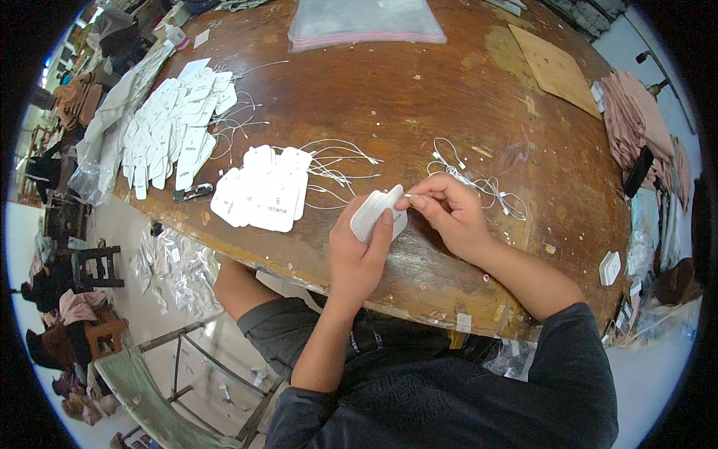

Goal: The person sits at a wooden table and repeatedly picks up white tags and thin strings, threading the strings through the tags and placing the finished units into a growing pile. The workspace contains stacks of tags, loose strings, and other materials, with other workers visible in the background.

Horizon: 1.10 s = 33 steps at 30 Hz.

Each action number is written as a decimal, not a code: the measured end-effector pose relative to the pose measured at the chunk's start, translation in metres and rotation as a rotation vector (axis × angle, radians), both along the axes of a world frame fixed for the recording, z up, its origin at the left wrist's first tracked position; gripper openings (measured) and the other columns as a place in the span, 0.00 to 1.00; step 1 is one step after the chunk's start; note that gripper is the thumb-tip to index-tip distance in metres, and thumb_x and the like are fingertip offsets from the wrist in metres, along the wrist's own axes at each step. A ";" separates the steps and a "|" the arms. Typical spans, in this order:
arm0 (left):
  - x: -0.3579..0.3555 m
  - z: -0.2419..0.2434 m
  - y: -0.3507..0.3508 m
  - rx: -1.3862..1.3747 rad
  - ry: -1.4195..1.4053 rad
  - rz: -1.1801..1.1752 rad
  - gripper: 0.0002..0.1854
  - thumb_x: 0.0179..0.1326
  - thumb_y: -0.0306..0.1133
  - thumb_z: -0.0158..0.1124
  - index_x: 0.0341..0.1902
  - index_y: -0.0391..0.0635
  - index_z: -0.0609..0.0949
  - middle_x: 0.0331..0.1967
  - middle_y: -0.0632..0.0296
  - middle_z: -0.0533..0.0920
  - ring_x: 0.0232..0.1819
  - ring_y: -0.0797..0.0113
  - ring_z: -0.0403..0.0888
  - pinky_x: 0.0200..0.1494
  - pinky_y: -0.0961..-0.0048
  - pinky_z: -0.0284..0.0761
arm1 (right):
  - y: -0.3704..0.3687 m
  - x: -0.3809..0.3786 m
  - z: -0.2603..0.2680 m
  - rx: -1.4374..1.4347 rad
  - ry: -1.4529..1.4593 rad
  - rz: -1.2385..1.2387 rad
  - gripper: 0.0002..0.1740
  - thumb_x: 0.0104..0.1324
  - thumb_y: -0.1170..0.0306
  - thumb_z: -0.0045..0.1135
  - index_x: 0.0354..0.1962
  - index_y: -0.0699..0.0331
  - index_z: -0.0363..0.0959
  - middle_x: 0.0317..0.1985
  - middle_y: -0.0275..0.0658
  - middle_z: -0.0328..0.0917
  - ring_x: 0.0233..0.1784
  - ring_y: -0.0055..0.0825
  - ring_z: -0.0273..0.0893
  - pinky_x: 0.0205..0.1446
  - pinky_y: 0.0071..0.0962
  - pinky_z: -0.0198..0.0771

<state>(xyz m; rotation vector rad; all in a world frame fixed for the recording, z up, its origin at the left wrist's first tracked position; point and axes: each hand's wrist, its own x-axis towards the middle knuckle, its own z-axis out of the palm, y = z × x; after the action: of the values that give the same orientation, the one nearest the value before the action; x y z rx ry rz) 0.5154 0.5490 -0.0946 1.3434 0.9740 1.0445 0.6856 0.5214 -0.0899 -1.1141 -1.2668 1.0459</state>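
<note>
My left hand [359, 252] grips a stack of white hang tags [369, 216], its thumb pressed across the front. At the stack's upper right corner, my right hand [451, 213] pinches a small white piece, seemingly the end of a tag string, between thumb and forefinger. Left of my hands lies a fanned group of white hang tags [263, 191] with printed writing, their white strings [336, 163] trailing right. Beyond my right hand rests a tangle of loose white tag strings [477, 182] on the wooden table [392, 112].
A larger heap of tags [174, 120] covers the table's left side, with a black stapler-like tool [193, 192] beside it. Clear plastic bags [367, 25] lie at the far edge. A brown board [555, 70], folded pink fabric [636, 118] and a small tag stack [610, 268] are on the right.
</note>
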 end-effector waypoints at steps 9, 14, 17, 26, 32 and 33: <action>0.002 0.007 -0.003 0.082 0.098 0.031 0.12 0.60 0.29 0.70 0.43 0.36 0.81 0.34 0.64 0.83 0.36 0.80 0.77 0.40 0.79 0.74 | 0.000 -0.003 0.003 0.278 -0.478 -0.175 0.03 0.67 0.76 0.56 0.34 0.67 0.71 0.31 0.38 0.73 0.26 0.21 0.69 0.29 0.22 0.66; 0.003 0.010 -0.004 0.065 0.089 0.032 0.13 0.58 0.29 0.71 0.43 0.36 0.82 0.33 0.64 0.84 0.35 0.80 0.77 0.39 0.79 0.75 | 0.001 -0.002 0.007 0.370 -0.594 -0.188 0.03 0.65 0.77 0.56 0.33 0.66 0.70 0.27 0.39 0.71 0.24 0.26 0.69 0.27 0.24 0.65; 0.003 0.009 -0.004 0.067 0.084 0.036 0.13 0.57 0.29 0.72 0.42 0.35 0.82 0.33 0.64 0.84 0.35 0.80 0.77 0.39 0.79 0.75 | 0.003 0.000 0.007 0.434 -0.660 -0.180 0.03 0.63 0.78 0.56 0.32 0.66 0.70 0.26 0.40 0.71 0.22 0.28 0.69 0.25 0.27 0.64; 0.003 0.010 -0.007 0.095 0.110 0.046 0.12 0.57 0.29 0.71 0.42 0.36 0.82 0.30 0.60 0.85 0.32 0.77 0.81 0.38 0.76 0.77 | 0.005 -0.002 0.011 0.519 -0.809 -0.185 0.04 0.58 0.76 0.59 0.29 0.65 0.71 0.26 0.42 0.73 0.25 0.38 0.74 0.29 0.33 0.70; 0.004 0.004 -0.004 0.497 0.185 0.089 0.14 0.49 0.24 0.71 0.42 0.44 0.84 0.34 0.58 0.83 0.33 0.62 0.82 0.36 0.71 0.77 | 0.004 -0.004 0.007 0.429 -0.636 -0.155 0.02 0.62 0.76 0.57 0.32 0.66 0.72 0.29 0.45 0.75 0.31 0.39 0.76 0.35 0.31 0.72; 0.004 0.003 -0.001 0.615 0.193 0.102 0.16 0.47 0.22 0.72 0.42 0.45 0.84 0.35 0.58 0.82 0.34 0.60 0.81 0.36 0.70 0.76 | 0.005 -0.005 0.006 0.410 -0.591 -0.143 0.02 0.63 0.76 0.56 0.33 0.67 0.73 0.30 0.45 0.75 0.33 0.38 0.77 0.37 0.30 0.72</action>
<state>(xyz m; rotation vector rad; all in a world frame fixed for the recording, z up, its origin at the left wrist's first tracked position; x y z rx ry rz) 0.5196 0.5477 -0.0916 1.9394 0.9021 1.3783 0.6808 0.5260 -0.0840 -1.2050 -1.7372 0.3189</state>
